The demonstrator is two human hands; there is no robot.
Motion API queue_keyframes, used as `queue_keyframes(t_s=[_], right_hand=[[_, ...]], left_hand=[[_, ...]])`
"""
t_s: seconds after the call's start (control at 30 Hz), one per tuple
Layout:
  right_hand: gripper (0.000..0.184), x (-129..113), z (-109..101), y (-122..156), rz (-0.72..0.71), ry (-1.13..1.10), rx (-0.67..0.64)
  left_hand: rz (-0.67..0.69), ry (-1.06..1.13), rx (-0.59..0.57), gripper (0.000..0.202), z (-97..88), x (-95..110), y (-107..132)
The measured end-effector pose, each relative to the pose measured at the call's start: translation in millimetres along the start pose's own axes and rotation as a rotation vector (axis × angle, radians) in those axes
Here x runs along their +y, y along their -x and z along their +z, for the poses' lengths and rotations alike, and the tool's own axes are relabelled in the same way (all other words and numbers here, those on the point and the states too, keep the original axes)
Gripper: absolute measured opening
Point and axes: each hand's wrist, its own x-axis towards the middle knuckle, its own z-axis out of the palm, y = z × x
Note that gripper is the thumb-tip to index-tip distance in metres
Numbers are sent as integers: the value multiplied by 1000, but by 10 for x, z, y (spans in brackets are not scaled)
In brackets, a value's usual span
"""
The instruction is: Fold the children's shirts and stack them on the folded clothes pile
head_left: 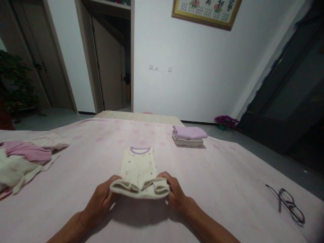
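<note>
A small cream shirt (138, 165) with a purple collar and tiny printed shapes lies folded lengthwise on the pink bedsheet (215, 175), collar pointing away from me. My left hand (101, 199) grips the shirt's near left corner, fingers closed on the fabric. My right hand (174, 194) pinches the near right corner the same way. Together they hold the bottom hem lifted a little off the sheet, and it is rolled back towards the collar.
A stack of folded clothes (188, 135), purple on top, sits at the back right of the bed. An unfolded heap of pink and cream garments (22, 158) lies at the left. Black glasses (288, 202) rest near the right edge. Doors and a wall stand beyond.
</note>
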Motion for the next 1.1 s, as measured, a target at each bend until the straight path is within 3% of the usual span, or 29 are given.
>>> queue_keyframes(t_s=[0.07, 0.13, 0.3, 0.53, 0.7, 0.8, 0.87, 1.0, 1.1], right_hand=[[35, 64, 75, -121, 136, -70, 131], [34, 149, 145, -257, 255, -135, 210], [29, 399, 290, -471, 437, -195, 269], [31, 585, 358, -575, 426, 24, 315], [42, 629, 284, -559, 394, 233, 315], [44, 581, 228, -529, 262, 394, 374], [44, 494, 211, -521, 122, 508, 379], [50, 315, 226, -526, -140, 636, 132], [52, 285, 232, -515, -106, 654, -142]], left_hand=[[-201, -17, 165, 41, 65, 4, -98], [-354, -54, 249, 38, 111, -16, -195], [-506, -86, 230, 33, 147, -111, -358], [-605, -82, 186, 34, 140, -202, -480], [-500, -294, 176, 49, 71, -234, -448], [-242, -433, 264, 53, 8, -262, -428], [-43, -474, 250, 49, -14, -280, -437], [167, -529, 1, 56, 33, -375, -471], [155, -594, -161, 56, 100, -528, -459]])
